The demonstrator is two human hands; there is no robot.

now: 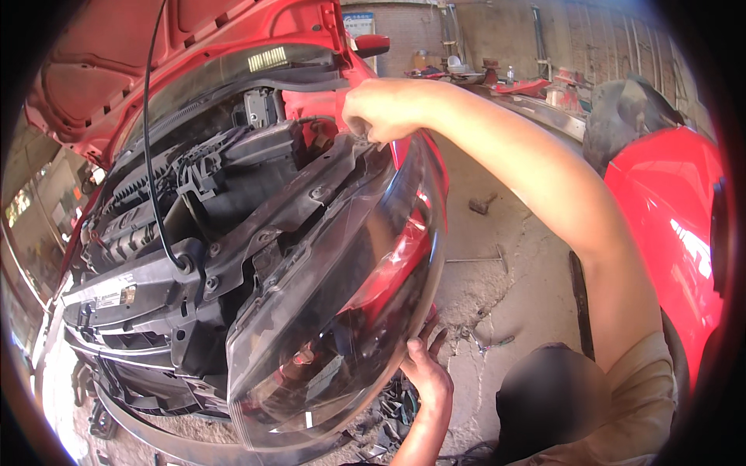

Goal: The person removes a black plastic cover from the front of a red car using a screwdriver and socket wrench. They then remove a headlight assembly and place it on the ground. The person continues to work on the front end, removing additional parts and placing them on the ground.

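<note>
A large headlight (342,326) with a clear lens and dark inside sits at the front corner of a red car. My right hand (385,110) is at its upper rear end, arm stretched across from the right. The fingers are curled down around that end; what lies under the fingertips is partly hidden. My left hand (427,371) comes from below and grips the headlight's lower outer edge. Its thumb lies along the rim and its fingers reach round the outer side. The black front frame (268,233) runs along the headlight's inner edge.
The raised red hood (202,39) rests on a thin prop rod (148,140). A red body panel (668,225) stands at the right. Tools and debris lie on the concrete floor (474,264). A blurred dark rounded shape (552,404) is by my right sleeve; I cannot tell what it is.
</note>
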